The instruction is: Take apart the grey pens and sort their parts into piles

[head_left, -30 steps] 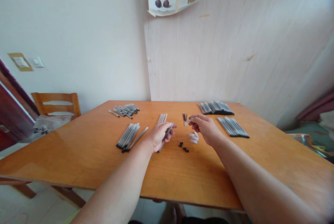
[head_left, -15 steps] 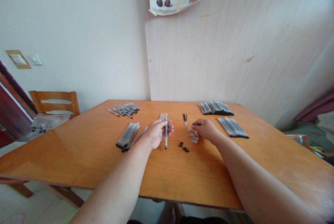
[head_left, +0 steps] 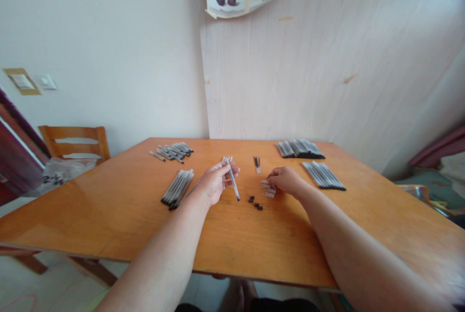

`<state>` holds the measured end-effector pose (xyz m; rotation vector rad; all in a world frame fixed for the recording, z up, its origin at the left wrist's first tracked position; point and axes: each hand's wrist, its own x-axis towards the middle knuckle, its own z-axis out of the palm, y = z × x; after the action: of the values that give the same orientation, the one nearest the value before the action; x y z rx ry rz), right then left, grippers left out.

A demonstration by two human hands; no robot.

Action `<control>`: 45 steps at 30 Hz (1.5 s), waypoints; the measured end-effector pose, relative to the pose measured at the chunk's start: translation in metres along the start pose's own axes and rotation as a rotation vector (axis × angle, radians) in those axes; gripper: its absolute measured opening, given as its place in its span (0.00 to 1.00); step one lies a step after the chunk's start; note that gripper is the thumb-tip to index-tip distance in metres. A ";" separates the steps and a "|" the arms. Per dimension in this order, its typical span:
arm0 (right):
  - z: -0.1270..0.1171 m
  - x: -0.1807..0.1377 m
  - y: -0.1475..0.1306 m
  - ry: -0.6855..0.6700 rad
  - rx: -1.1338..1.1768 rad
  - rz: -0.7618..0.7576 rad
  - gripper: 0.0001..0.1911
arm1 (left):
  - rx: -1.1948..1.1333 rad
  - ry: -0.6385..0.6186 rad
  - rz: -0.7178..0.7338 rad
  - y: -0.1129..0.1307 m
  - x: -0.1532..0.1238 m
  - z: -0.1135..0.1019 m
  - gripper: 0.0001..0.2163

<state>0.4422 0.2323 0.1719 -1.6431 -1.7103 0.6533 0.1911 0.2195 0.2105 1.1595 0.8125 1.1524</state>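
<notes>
My left hand (head_left: 215, 183) is closed around a clear pen (head_left: 234, 185) with a dark end, which slants toward me and to the right. Just beyond those fingers, tips of more pens (head_left: 227, 159) show; the hand hides the rest. My right hand (head_left: 285, 180) has its fingertips pinched together at a small cluster of whitish translucent plastic pieces (head_left: 269, 195). Whether one is between the fingers is too small to make out. Nearer to me lie several small black plugs (head_left: 256, 204). A few thin dark refills (head_left: 257, 163) lie beyond, between the hands.
On the left of the wooden table (head_left: 109, 210) lie a near bundle of pens (head_left: 178, 188) and a looser far pile (head_left: 174, 151). To the right are two rows of pens, one near (head_left: 323, 175) and one far (head_left: 300, 148). A wooden chair (head_left: 74, 133) stands at the left.
The pen in my left hand has swung, its dark end moving right and slightly away from me. My right hand's fingertips have shifted slightly right, still at the whitish pieces.
</notes>
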 end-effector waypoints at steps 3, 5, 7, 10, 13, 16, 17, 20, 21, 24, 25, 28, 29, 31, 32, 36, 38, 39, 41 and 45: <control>-0.001 0.000 -0.001 0.037 -0.054 -0.011 0.07 | -0.021 0.006 0.006 0.000 0.000 0.000 0.10; -0.001 -0.001 -0.004 0.099 -0.085 -0.041 0.07 | -0.039 0.014 0.012 0.000 0.001 0.000 0.10; 0.000 -0.005 -0.010 0.153 -0.069 -0.090 0.07 | -0.059 0.021 0.022 -0.001 0.003 -0.001 0.10; 0.002 -0.016 -0.027 0.129 0.035 -0.184 0.09 | -0.084 0.023 0.043 -0.001 0.004 -0.002 0.10; 0.005 -0.032 -0.046 0.002 0.123 -0.296 0.11 | -0.122 0.029 0.067 0.000 0.003 -0.001 0.09; 0.010 -0.044 -0.060 -0.112 0.104 -0.384 0.14 | -0.171 0.044 0.094 0.003 0.002 0.002 0.08; 0.011 -0.046 -0.063 -0.140 0.087 -0.397 0.14 | -0.185 0.049 0.104 0.003 0.001 0.003 0.08; 0.016 -0.048 -0.065 -0.177 0.054 -0.395 0.15 | -0.219 0.060 0.131 0.005 0.001 0.005 0.06; 0.017 -0.048 -0.065 -0.178 0.063 -0.384 0.15 | -0.226 0.063 0.138 0.005 0.001 0.005 0.06; 0.018 -0.048 -0.063 -0.184 0.158 -0.325 0.14 | -0.219 0.037 0.136 0.005 0.000 0.006 0.07; 0.018 -0.048 -0.063 -0.195 0.199 -0.305 0.14 | -0.206 0.010 0.123 0.005 -0.001 0.006 0.08; 0.017 -0.048 -0.063 -0.224 0.273 -0.283 0.15 | -0.156 -0.092 0.072 0.005 -0.005 0.008 0.11; 0.017 -0.049 -0.063 -0.219 0.271 -0.294 0.15 | -0.139 -0.115 0.061 0.005 -0.006 0.009 0.11; 0.017 -0.049 -0.064 -0.179 0.228 -0.345 0.14 | -0.112 -0.120 0.054 0.005 -0.008 0.011 0.11; 0.017 -0.049 -0.064 -0.151 0.195 -0.379 0.14 | -0.101 -0.106 0.055 0.005 -0.009 0.012 0.12; 0.017 -0.049 -0.066 -0.043 0.091 -0.502 0.13 | -0.073 -0.055 0.069 0.006 -0.010 0.014 0.13; 0.018 -0.048 -0.066 -0.014 0.064 -0.537 0.13 | -0.063 -0.039 0.073 0.006 -0.010 0.015 0.14; 0.018 -0.048 -0.065 0.000 0.053 -0.550 0.13 | -0.058 -0.031 0.074 0.006 -0.009 0.015 0.14; 0.019 -0.048 -0.065 0.033 0.030 -0.575 0.13 | -0.045 -0.010 0.076 0.005 -0.009 0.015 0.14; 0.021 -0.048 -0.064 0.116 -0.009 -0.620 0.11 | -0.007 0.044 0.080 0.006 -0.009 0.017 0.14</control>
<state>0.3834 0.1816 0.2006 -1.0351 -1.9891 0.2425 0.2033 0.2066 0.2195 1.1731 0.8010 1.2501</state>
